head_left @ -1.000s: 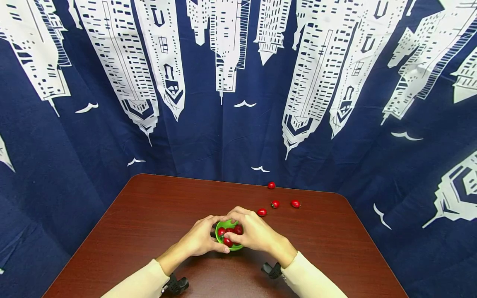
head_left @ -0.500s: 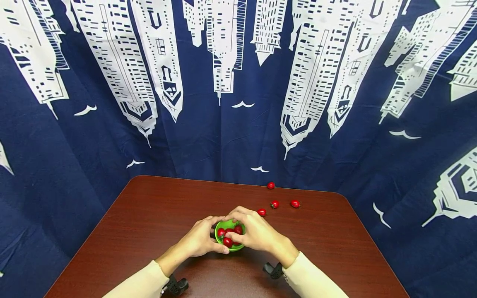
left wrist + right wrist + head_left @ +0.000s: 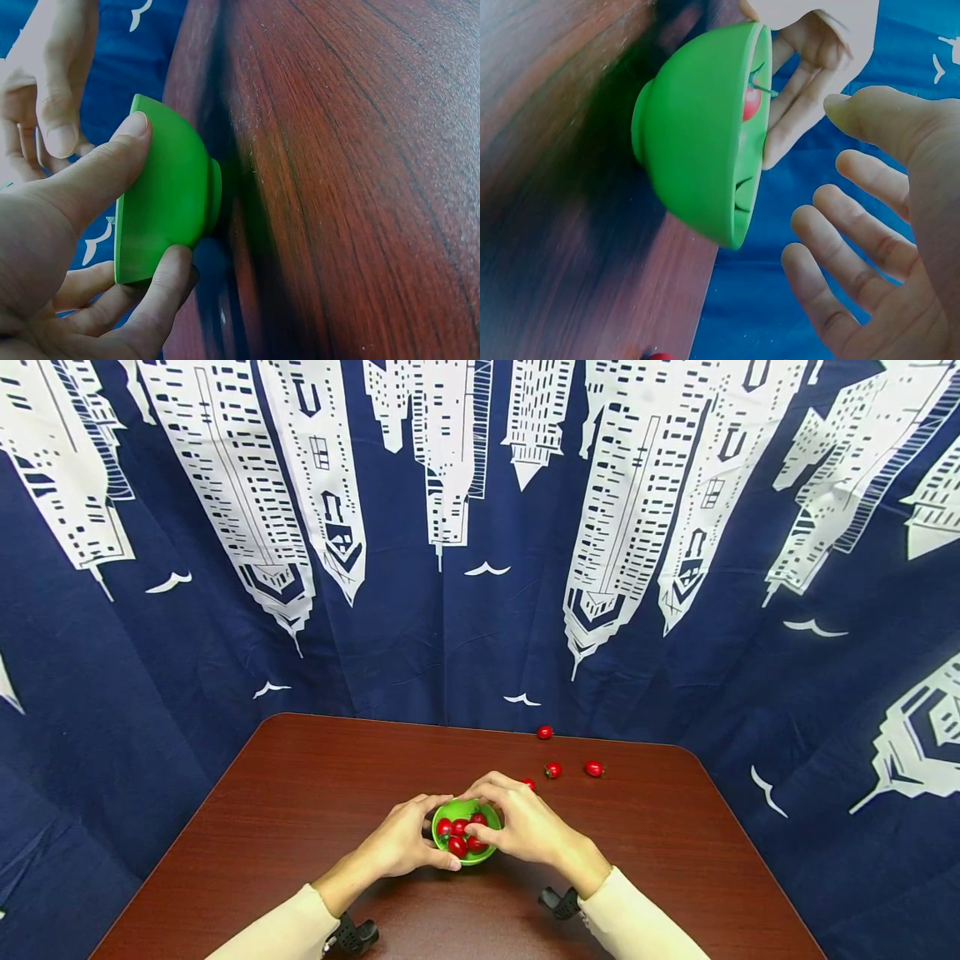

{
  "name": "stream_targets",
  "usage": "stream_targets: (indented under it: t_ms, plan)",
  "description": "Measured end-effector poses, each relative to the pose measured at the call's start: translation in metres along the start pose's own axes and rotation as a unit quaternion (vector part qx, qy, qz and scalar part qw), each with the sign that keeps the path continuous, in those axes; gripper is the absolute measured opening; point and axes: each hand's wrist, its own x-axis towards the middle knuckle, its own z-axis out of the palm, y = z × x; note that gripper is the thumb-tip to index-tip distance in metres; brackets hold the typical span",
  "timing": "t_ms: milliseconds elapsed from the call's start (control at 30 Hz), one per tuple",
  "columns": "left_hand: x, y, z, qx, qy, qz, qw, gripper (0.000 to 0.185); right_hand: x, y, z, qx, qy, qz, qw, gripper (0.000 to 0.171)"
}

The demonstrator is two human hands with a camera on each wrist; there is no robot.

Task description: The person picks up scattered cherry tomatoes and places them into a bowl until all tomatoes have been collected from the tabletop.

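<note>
The green bowl point(image 3: 457, 811) is gripped at nine o'clock by the left hand point(image 3: 409, 838); the right hand point(image 3: 521, 821), loosely uncurled, is held near three.

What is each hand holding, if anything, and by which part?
The left hand grips the green bowl by its outer wall; the right hand holds nothing.

A dark blue fabric backdrop point(image 3: 465, 643) spans the area behind and to both sides of a reddish-brown wood-grain table point(image 3: 315, 777) with rounded far corners. The backdrop bears printed white skyscrapers point(image 3: 232, 477), oriented upside down, and white bird shapes point(image 3: 172, 582). In the left wrist view, light produces a pale sheen across part of the table.
</note>
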Motion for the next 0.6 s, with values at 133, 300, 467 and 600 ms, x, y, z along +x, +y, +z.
stream_targets:
  t_ms: [133,300,467,600]
  plan:
    - [0.001,0.0,0.0,-0.007,0.0,-0.007,0.9999,0.104,-0.002,0.007,-0.002,0.007,0.007,0.001,1.0,0.038]
    - [0.001,0.0,0.001,0.005,0.003,-0.009,0.9999,0.103,-0.006,0.017,-0.006,0.015,0.012,0.01,1.0,0.04]
    - [0.001,0.001,0.002,0.016,0.007,-0.007,0.9998,0.103,-0.012,0.026,-0.012,0.011,0.025,0.018,0.999,0.042]
    - [0.001,0.001,0.002,0.018,0.008,-0.01,0.9998,0.103,-0.015,0.032,-0.016,-0.008,0.037,0.024,0.999,0.043]
